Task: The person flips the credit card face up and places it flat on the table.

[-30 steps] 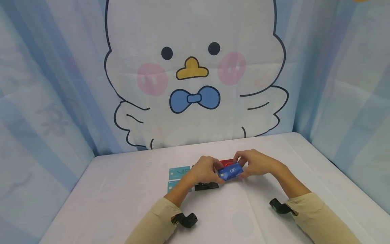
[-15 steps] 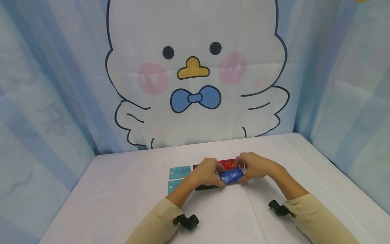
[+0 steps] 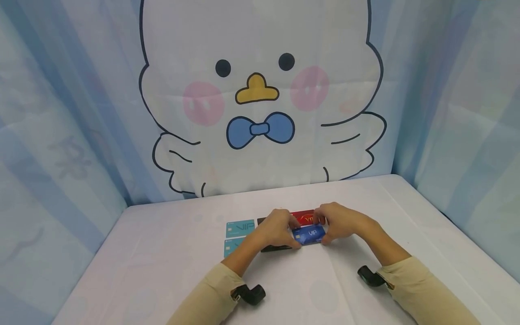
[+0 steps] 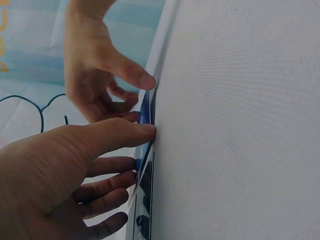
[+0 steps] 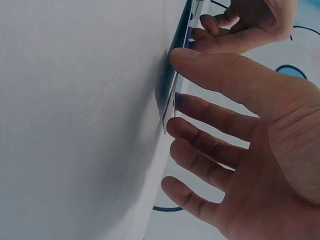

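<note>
A blue VIP card (image 3: pixel 309 234) lies low over the white table, in front of a red card (image 3: pixel 304 217). My left hand (image 3: pixel 277 229) holds its left edge between thumb and index finger. At the opposite edge, my right hand (image 3: pixel 338 220) grips it the same way. The left wrist view shows the blue card (image 4: pixel 145 109) edge-on between both thumbs, close to the tabletop. The other fingers of the right hand (image 5: pixel 280 130) are spread apart in the right wrist view. A black card (image 3: pixel 275 248) sits partly hidden under my left hand.
Two teal cards stand to the left, a rear one (image 3: pixel 239 229) and a front one (image 3: pixel 232 247) partly covered by my left arm. Behind my left hand a dark card (image 3: pixel 260 221) peeks out. A cartoon-printed curtain (image 3: pixel 260 167) rises behind the table (image 3: pixel 162 262).
Both hands have lowered the blue card and brought it slightly toward me, from a tilted pose to nearly flat. More of the red card shows. Over the last half second the hands barely moved.
</note>
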The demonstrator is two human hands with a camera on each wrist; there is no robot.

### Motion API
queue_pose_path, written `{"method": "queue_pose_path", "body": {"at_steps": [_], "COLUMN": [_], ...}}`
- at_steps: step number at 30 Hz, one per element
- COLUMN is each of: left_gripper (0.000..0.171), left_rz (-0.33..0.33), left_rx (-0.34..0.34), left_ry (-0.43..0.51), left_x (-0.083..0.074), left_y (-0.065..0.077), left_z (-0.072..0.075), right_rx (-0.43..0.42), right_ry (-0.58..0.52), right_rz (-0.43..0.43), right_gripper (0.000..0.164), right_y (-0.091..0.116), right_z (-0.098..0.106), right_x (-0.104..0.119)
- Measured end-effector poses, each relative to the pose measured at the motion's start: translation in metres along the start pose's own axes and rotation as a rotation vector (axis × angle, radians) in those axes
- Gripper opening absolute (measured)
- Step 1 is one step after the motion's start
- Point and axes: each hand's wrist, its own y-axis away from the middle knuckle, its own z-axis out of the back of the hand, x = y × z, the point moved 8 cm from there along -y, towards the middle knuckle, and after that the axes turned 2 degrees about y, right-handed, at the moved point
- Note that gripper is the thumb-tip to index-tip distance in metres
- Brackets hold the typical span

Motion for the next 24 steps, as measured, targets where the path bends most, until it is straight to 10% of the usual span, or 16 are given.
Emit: {"method": "queue_pose_path", "body": {"at_steps": [24], "left_gripper": [0.047], "left_rz": [0.006], "left_rx": [-0.004], "left_ry": [0.005], "left_x": [0.0016], "left_y": [0.0026], "left_z": [-0.0001], "right_rx": [0.018], "right_ry": [-0.008], "right_rz": [-0.028], "right_gripper": [0.042], "right_y": [0.0013], "right_z": [-0.0038], "right_x": [0.0003]}}
